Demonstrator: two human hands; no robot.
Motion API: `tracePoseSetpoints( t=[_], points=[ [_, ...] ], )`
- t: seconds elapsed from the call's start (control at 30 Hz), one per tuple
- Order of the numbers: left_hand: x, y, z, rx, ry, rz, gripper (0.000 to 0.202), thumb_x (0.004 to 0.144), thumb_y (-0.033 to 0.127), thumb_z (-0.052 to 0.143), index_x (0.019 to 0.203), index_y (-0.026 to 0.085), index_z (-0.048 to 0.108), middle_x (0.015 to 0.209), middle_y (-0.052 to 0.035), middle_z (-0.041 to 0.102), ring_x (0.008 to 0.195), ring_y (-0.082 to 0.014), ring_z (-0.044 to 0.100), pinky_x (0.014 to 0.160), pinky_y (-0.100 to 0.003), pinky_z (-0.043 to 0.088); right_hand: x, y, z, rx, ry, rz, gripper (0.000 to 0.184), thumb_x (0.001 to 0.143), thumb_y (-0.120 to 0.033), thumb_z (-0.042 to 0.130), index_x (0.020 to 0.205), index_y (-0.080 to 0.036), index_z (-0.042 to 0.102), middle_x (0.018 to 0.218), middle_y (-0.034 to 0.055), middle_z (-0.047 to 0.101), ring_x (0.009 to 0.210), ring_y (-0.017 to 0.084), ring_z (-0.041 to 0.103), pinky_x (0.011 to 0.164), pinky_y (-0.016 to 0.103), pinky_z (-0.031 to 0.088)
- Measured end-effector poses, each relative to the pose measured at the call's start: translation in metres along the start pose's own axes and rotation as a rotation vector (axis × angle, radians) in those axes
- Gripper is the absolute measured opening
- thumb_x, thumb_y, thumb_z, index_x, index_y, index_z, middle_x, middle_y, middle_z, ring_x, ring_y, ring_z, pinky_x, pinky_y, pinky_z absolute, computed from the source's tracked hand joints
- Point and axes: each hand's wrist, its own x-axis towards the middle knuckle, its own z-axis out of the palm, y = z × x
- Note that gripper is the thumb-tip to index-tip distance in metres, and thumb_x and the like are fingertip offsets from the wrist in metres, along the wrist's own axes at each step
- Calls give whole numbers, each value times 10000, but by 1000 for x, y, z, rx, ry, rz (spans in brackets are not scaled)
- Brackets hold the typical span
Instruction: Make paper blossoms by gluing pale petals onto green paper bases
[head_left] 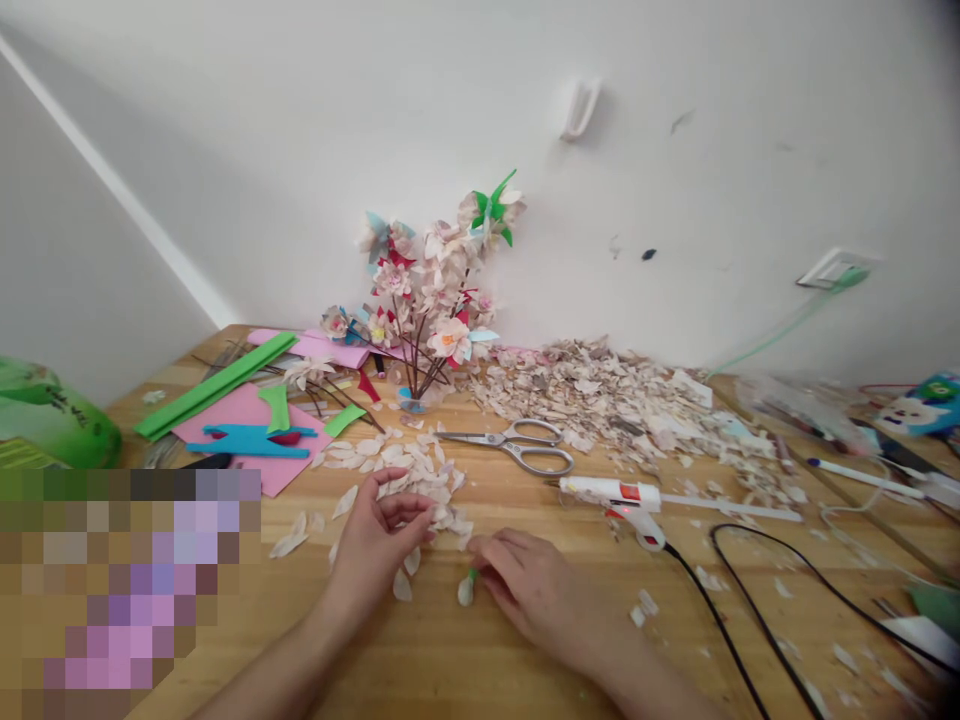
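Note:
My left hand [386, 525] is over the near side of a loose pile of pale petals [442, 475]. Its fingers are curled, with the thumb close to the fingertips; whatever may be between them is too small to make out. A little to the right, my right hand [529, 580] is closed in a pinch on a small petal flower bud [466, 590] with a green base. The bud hangs just above the wooden table, its pale end toward me. A few single petals [403, 585] lie below my left hand.
Scissors [517, 440] and a white glue gun [611, 493], its black cord trailing right, lie beyond my hands. Several finished flowers [442, 270] stand at the wall beside a heap of dried flakes [600, 390]. Coloured paper [221, 415] is at left, near a green package [60, 415].

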Motion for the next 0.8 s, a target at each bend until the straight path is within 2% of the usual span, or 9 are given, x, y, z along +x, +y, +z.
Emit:
tracePoseSetpoints(
  t=[0.13,0.27,0.4,0.6,0.7,0.8],
  points=[
    [0,0,1,3,18,3,551,576,221,740,989,199,375,682,29,649,605,-103,589,572,-248,525,0,-2,-10,124,-49,26,204,783,-89,527,961,-185,552,909,46,607,863,183,546,750,271,437],
    [0,0,2,-5,24,-2,564,556,219,750,982,196,380,672,31,649,598,-109,592,569,-258,526,3,-3,-15,160,-60,-12,215,779,-142,570,985,-204,581,959,43,604,932,190,521,821,288,423],
    [0,-1,1,-10,17,-1,567,551,218,753,980,201,382,661,36,652,577,-115,598,565,-262,524,8,-7,-13,119,-93,16,116,770,-142,585,875,-184,609,906,46,609,900,194,536,785,282,445],
    [0,2,2,-6,20,2,549,544,230,757,956,208,393,662,39,652,588,-130,614,577,-276,526,12,-7,-8,127,-88,67,128,747,-69,581,790,-184,615,833,36,630,811,188,577,724,286,464],
    [0,4,3,-8,26,-2,560,528,237,763,948,206,395,651,38,649,584,-134,616,571,-278,525,12,2,-2,348,-10,178,114,744,-88,585,729,-195,622,754,9,653,730,165,595,675,268,459],
    [-1,4,3,-4,20,2,558,539,239,757,956,199,388,652,34,647,585,-127,611,576,-277,527,11,12,6,767,98,399,100,692,-164,646,633,-185,568,621,-30,630,583,129,582,571,234,447]
  ],
)
